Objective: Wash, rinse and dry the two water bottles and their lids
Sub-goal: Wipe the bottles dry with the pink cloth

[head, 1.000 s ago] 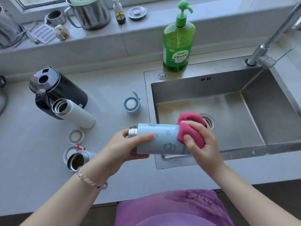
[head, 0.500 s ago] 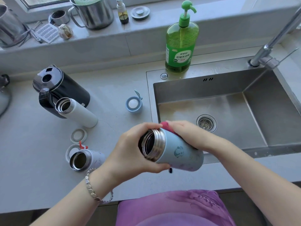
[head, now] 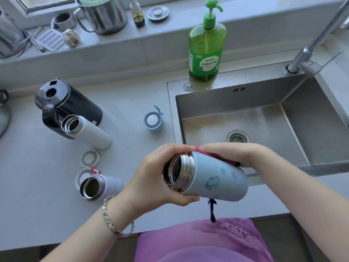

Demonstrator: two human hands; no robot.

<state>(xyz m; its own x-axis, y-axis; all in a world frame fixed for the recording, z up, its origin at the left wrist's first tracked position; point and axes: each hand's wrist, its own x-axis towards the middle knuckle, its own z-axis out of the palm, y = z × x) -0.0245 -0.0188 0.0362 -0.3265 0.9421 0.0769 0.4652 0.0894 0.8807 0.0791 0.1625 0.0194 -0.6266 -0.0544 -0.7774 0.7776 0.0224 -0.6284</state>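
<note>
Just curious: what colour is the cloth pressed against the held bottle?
Pinkish red cloth, seen in the head view, the only one.

A pale grey countertop (head: 37,214) runs along the front, with a steel sink (head: 245,80) set into its right half. On the left of it stands a black kettle (head: 79,104) with an open white bottle (head: 94,133) just in front of it. Nearer the front edge lie a flat pale ring (head: 90,158), a second ring with a red loop (head: 80,176) and, against that one, an open patterned white bottle (head: 105,186). A round blue lid (head: 153,121) sits alone between kettle and sink, and a green pump bottle of dish soap (head: 206,50) stands on the sink's back rim.
</note>
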